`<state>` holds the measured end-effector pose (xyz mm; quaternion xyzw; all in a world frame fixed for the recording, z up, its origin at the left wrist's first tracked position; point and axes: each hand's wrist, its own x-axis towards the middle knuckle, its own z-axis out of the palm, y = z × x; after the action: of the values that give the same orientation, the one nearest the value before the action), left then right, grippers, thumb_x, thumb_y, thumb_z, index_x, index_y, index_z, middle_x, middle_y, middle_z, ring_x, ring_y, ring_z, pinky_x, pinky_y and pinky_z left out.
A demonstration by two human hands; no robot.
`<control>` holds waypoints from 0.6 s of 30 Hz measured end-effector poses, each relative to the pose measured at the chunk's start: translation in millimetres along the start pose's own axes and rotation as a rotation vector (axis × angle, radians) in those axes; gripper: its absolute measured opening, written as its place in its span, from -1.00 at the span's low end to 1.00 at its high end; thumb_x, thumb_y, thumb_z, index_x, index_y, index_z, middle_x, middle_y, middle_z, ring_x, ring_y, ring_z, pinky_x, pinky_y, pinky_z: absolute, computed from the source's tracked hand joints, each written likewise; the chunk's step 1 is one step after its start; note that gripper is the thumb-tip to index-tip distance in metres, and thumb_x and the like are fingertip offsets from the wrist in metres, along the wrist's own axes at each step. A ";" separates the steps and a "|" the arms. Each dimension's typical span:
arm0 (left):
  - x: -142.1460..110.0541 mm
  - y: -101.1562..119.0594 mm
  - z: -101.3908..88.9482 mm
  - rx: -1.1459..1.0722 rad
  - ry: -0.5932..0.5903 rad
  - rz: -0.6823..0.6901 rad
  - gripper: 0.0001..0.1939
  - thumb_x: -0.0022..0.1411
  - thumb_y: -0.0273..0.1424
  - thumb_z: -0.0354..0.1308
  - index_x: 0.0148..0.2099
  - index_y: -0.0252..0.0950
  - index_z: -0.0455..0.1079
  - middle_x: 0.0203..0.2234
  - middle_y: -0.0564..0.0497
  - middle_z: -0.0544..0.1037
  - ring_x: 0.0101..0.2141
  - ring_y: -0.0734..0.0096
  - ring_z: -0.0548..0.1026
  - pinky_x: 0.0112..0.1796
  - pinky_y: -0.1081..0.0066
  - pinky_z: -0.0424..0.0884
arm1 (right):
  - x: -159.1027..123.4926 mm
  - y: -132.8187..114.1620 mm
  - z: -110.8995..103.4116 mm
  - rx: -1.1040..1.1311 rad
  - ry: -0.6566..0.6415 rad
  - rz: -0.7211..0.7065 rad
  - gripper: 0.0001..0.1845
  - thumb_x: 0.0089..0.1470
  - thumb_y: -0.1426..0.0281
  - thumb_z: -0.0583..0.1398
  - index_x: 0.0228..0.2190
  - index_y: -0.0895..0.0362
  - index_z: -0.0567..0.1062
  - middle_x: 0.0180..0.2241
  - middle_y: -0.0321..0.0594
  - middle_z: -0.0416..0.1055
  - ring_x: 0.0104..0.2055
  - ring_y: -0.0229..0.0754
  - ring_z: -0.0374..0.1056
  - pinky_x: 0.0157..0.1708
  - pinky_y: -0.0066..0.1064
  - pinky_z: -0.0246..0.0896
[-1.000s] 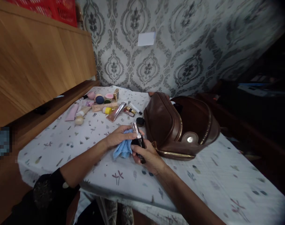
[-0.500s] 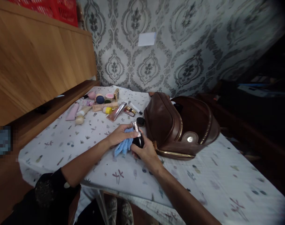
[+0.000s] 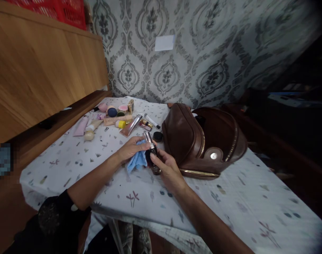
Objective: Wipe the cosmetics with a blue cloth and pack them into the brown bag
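A small dark bottle [image 3: 153, 158] with a shiny silver cap is between my hands, tilted, its cap pointing up and away. My right hand [image 3: 170, 169] is closed on the bottle's body, thumb along its side. My left hand [image 3: 133, 149] is closed around a light blue cloth [image 3: 137, 161], which hangs below the fingers and presses against the bottle near its cap. Part of the cloth is hidden behind the bottle and fingers. Just beyond my hands lies a round black jar or lid [image 3: 158, 136]. To the right stands an unzipped brown leather bag [image 3: 180, 137].
Cosmetics lie at the back left of the patterned tablecloth [image 3: 102, 190]: a rose-coloured tube [image 3: 131, 126], a yellow-capped bottle [image 3: 121, 124], a beige makeup sponge [image 3: 89, 135], a blue round item [image 3: 112, 112] and several others. A wooden cabinet [image 3: 49, 63] borders the left; patterned wallpaper is behind.
The bottle has turned in my hands, showing more of its lower body. My right hand has shifted lower on it, fingers loosened slightly. The cloth stays in my left hand.
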<state>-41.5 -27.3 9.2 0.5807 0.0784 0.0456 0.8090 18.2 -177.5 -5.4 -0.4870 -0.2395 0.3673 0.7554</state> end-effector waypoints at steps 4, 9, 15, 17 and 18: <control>-0.9 3.1 1.2 -0.006 -0.013 0.003 -0.34 -0.15 -0.05 0.48 -0.12 -0.41 0.46 -0.51 0.04 0.53 -0.63 0.42 0.48 -0.62 0.42 0.48 | -0.8 -2.1 1.0 0.007 -0.011 0.024 -0.50 -0.25 0.07 0.48 -0.38 0.16 0.53 -0.52 -0.31 0.43 -0.53 -0.33 0.24 -0.50 -0.46 0.15; 0.1 0.9 1.4 -0.022 0.022 0.015 -0.33 -0.18 -0.02 0.49 -0.17 -0.43 0.45 -0.53 0.03 0.53 -0.65 0.45 0.47 -0.64 0.46 0.45 | -2.3 -3.3 0.4 0.041 -0.039 0.078 -0.51 -0.24 0.03 0.47 -0.44 0.16 0.54 -0.53 -0.27 0.45 -0.50 -0.28 0.30 -0.51 -0.46 0.15; -2.2 -2.3 3.4 -0.035 -0.099 0.018 -0.33 -0.09 -0.02 0.46 -0.08 -0.41 0.46 -0.57 0.06 0.51 -0.68 0.56 0.41 -0.61 0.55 0.41 | -2.8 -2.6 -1.7 0.143 -0.099 0.209 -0.49 -0.21 -0.04 0.43 -0.51 0.14 0.52 -0.55 -0.27 0.44 -0.47 -0.22 0.36 -0.52 -0.43 0.21; -0.6 -4.4 3.3 -0.013 -0.050 0.042 -0.36 -0.08 -0.02 0.45 -0.12 -0.41 0.47 -0.55 0.04 0.52 -0.64 0.53 0.44 -0.58 0.55 0.42 | -1.7 -1.1 -1.8 0.166 -0.086 0.199 -0.50 -0.21 -0.03 0.44 -0.48 0.14 0.52 -0.52 -0.28 0.45 -0.48 -0.25 0.34 -0.51 -0.43 0.23; 0.8 -5.9 2.7 0.008 -0.013 0.058 -0.37 -0.09 0.00 0.45 -0.15 -0.41 0.46 -0.54 0.03 0.53 -0.62 0.51 0.46 -0.58 0.54 0.43 | -1.0 0.0 -1.9 0.172 -0.070 0.185 -0.51 -0.20 0.00 0.44 -0.44 0.14 0.53 -0.50 -0.29 0.46 -0.48 -0.27 0.33 -0.50 -0.44 0.23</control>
<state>-40.3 -31.7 4.4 0.5861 0.0564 0.0649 0.8057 19.0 -179.3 -6.1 -0.4271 -0.1876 0.4714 0.7485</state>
